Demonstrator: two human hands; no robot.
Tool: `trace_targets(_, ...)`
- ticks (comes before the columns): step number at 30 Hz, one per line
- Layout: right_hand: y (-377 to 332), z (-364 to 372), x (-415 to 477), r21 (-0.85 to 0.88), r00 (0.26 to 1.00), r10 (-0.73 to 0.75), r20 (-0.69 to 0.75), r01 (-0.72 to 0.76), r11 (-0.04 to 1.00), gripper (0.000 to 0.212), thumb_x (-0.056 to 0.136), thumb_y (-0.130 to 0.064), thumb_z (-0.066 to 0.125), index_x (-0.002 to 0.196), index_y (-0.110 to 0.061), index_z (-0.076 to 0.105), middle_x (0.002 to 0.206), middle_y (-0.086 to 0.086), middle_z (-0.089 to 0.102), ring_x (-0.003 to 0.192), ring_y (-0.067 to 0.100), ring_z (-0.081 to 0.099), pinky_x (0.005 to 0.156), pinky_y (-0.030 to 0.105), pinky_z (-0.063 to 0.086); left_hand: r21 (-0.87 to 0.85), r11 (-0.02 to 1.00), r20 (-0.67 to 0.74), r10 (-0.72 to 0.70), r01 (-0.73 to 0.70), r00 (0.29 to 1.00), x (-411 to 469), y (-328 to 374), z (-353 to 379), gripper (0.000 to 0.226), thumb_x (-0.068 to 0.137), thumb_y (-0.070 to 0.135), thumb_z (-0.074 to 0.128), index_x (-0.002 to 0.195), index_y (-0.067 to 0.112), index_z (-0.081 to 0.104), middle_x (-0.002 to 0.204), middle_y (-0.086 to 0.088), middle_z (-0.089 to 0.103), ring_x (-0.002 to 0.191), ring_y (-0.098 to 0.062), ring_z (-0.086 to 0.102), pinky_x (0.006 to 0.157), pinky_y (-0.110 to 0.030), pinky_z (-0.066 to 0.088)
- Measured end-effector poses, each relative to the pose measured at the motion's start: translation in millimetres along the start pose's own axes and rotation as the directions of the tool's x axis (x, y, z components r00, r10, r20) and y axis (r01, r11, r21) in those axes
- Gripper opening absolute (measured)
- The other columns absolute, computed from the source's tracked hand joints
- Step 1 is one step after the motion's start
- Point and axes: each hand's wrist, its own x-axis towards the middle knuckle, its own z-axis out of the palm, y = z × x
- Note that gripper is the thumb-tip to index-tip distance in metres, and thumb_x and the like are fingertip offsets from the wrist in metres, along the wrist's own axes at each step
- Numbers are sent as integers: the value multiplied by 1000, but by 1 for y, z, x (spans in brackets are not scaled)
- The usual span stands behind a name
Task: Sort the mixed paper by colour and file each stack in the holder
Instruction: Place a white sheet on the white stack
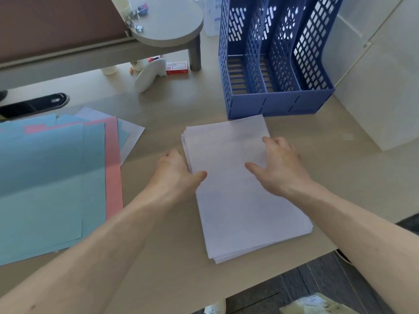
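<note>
A thick stack of white paper (240, 200) lies on the desk in front of me, its edges slightly fanned. My left hand (175, 171) is at the stack's left edge, thumb on top and fingers curled down along the side. My right hand (278, 164) is over the stack's upper right part, thumb spread across the top sheet and fingers bent at the right edge. A blue three-slot file holder (278, 103) stands just behind the stack, its slots showing no paper. To the left lies a mixed spread of blue paper (45, 177), pink paper (113, 168) and white sheets (132, 134).
A raised monitor shelf (167, 28) with small clips stands at the back left; a white object (148, 74), a red-and-white box (177, 68) and a cup (109, 69) sit under it. A white wall (385, 87) bounds the right. The desk's front edge (294, 266) runs diagonally near the stack.
</note>
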Motion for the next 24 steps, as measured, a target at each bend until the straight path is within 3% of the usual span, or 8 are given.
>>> trace_targets(2, -11, 2, -2, -16, 999, -50, 7, 50, 999, 75, 93, -54, 60, 152, -18, 32, 151, 3, 37, 141, 26, 31, 115, 43, 32, 111, 992, -23, 60, -57, 998, 3, -9, -9, 68, 87, 49, 72, 135, 11, 44, 135, -6, 45, 108, -24, 55, 84, -35, 50)
trace_targets(4, -25, 4, -5, -35, 994, -106, 19, 106, 994, 75, 93, -56, 59, 153, -19, 32, 152, 3, 37, 142, 26, 31, 116, 44, 33, 221, 969, -60, 129, -113, 990, 2, -22, -21, 70, 89, 53, 67, 143, 14, 41, 142, -8, 43, 126, -28, 50, 97, -38, 47)
trace_targets(9, -73, 14, -16, -78, 977, -211, 31, 212, 974, 74, 93, -58, 57, 152, -22, 33, 150, 2, 40, 137, 25, 36, 114, 42, 36, 423, 903, -125, 134, -69, 983, -3, -75, -67, 68, 96, 59, 52, 146, 13, 42, 148, -10, 44, 138, -31, 41, 107, -43, 43)
trace_targets(18, -217, 68, -46, -103, 916, -395, 72, 400, 911, 70, 92, -59, 57, 148, -21, 39, 144, 5, 45, 135, 27, 38, 111, 40, 35, 349, 931, -211, -36, 109, 977, -22, -224, -146, 76, 97, 61, 47, 154, 12, 35, 154, -11, 40, 142, -32, 36, 112, -43, 38)
trace_targets(24, -327, 119, -78, -93, 857, -501, 124, 512, 854, 72, 94, -59, 54, 152, -22, 33, 151, 0, 39, 140, 26, 33, 113, 38, 32, 232, 951, -252, -144, 204, 957, -39, -329, -203, 72, 98, 58, 50, 152, 12, 36, 155, -9, 37, 142, -30, 36, 110, -44, 39)
